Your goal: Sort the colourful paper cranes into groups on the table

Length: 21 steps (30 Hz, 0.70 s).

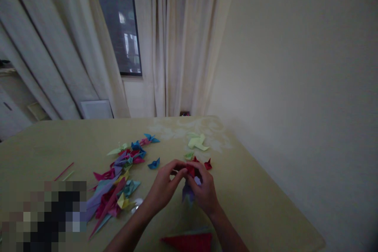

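A small red folded paper piece [190, 170] is pinched between the fingertips of my left hand [171, 179] and my right hand [203, 184], above the table. Just below and behind it, a purple paper piece [188, 193] lies partly covered by my right hand. Beyond my fingers are a red folded paper [208, 164], a small green one [189, 156] and a larger pale green pinwheel-like paper shape [198, 141]. To the left of my left hand sits a small blue folded paper [154, 163]. A red folded paper triangle [189, 241] rests near my forearms.
A heap of colourful folded paper pieces [112, 195] spreads along the left of the cloth-covered table [251, 204]. Near it lie a shiny round object [137, 205] and thin paper strips [64, 171]. A wall [295, 67] borders the right; curtains [191, 47] hang behind.
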Motion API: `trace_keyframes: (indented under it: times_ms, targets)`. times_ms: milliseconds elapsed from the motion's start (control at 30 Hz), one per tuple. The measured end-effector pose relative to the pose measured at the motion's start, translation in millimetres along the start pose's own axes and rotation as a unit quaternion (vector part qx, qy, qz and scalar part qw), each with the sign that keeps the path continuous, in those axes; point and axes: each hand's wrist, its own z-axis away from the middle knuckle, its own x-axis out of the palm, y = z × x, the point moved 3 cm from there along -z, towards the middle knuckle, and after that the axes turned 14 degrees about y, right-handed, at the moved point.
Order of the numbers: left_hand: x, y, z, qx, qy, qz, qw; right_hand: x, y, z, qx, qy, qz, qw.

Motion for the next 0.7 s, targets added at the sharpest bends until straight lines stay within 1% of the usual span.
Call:
trace_keyframes:
  times_ms: [67,133,200,300,400,500,600,700]
  targets:
    - [5.3,-4.8,2.9,-0.026,-0.014,0.008,1.000,1.1,5.7,-2.8,0.068,0.053,-0.044,0.995]
    - [12.3,-9.1,6.4,-0.048,-0.046,0.015,0.998,2.3,7.8,-4.0,0.115,0.113,-0.088,0.983]
    - [17.9,-11.4,9.0,-0.052,-0.078,0.017,0.995,3.6,7.0,-5.2,0.132,0.151,-0.122,0.972]
    - [17.5,-11.9,9.0,-0.033,-0.097,-0.009,0.995,-2.7,8.2,-10.2,0.134,0.193,-0.136,0.962]
    - [7.9,-13.1,5.1,-0.029,-0.099,-0.048,0.994,-25.7,23.2,-17.5,0.130,0.257,-0.088,0.953]
    - [-3.2,-17.6,-0.1,-0.041,-0.083,-0.078,0.993,-57.6,54.0,-20.8,0.128,0.299,-0.005,0.945]
    - [-8.0,-22.7,-3.2,-0.056,-0.084,-0.075,0.992,-84.8,91.4,-16.1,0.161,0.312,0.044,0.935]
    - [-8.2,-25.9,-4.4,-0.072,-0.103,-0.066,0.990,-97.6,117.3,-9.5,0.198,0.278,0.105,0.934]
